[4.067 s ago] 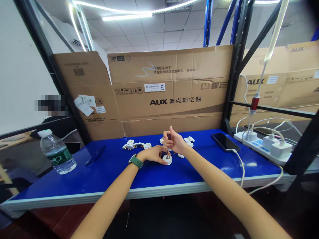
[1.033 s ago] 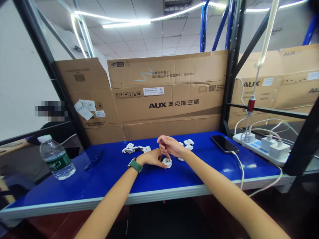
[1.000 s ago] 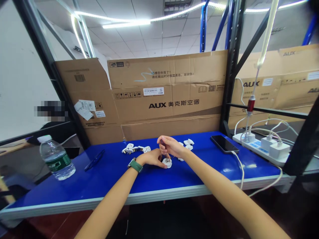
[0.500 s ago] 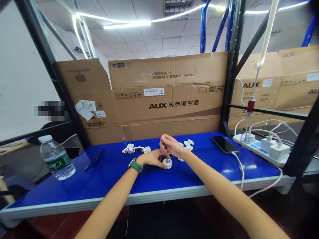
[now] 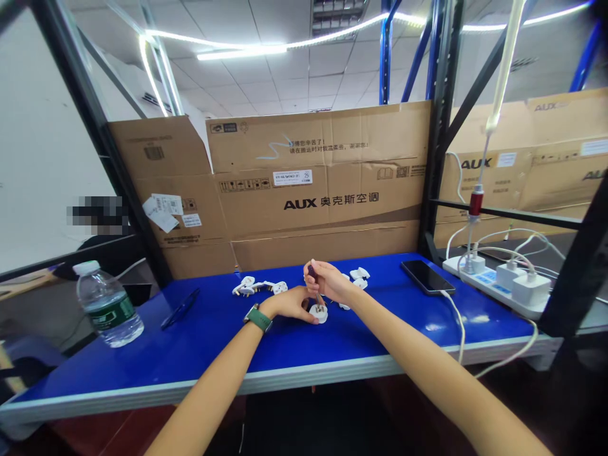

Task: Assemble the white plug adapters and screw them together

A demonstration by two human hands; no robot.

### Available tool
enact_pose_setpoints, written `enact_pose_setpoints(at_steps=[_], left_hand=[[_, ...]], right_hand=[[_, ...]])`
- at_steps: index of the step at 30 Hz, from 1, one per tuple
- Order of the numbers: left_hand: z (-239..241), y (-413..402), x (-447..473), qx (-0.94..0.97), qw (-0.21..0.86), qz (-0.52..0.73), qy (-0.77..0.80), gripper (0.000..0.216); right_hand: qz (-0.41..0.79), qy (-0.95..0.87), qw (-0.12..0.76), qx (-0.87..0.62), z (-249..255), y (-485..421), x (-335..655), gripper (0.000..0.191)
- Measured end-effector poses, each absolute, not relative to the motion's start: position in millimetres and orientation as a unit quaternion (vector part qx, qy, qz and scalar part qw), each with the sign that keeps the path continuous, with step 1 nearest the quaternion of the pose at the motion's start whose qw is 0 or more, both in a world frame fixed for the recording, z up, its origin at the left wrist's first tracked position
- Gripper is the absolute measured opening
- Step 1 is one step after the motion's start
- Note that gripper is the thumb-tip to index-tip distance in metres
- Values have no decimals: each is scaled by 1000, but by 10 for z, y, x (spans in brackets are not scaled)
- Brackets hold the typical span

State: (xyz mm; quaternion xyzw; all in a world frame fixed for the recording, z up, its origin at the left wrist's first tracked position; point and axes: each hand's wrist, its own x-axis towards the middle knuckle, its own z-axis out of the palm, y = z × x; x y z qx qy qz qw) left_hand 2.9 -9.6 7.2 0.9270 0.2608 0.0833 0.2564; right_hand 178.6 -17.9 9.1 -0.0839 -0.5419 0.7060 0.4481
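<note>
A white plug (image 5: 318,312) lies on the blue table (image 5: 213,329), pins upward. My left hand (image 5: 291,302), with a green watch on its wrist, grips the plug from the left. My right hand (image 5: 327,281) is closed round a small dark-handled screwdriver (image 5: 314,282) held upright, its tip down on the plug. More white plugs lie behind my hands: a group at the left (image 5: 259,287) and another at the right (image 5: 358,276).
A water bottle (image 5: 106,306) stands at the table's left, a dark pen (image 5: 180,308) beside it. A phone (image 5: 426,277) with a white cable lies at the right, by a power strip (image 5: 503,282) with chargers. Cardboard boxes (image 5: 313,190) wall the back. A person sits far left.
Both hands stay on the plug and the screwdriver. My right hand has turned a little round the handle; the view has tipped slightly.
</note>
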Motion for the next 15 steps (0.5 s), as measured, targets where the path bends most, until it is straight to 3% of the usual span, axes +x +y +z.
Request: enact_pose_setpoints(at_steps=[15], left_hand=[[59,-74,29,922,271,78,265,48]], right_hand=[[709,-538,447,-88,109,-149,1808,42]])
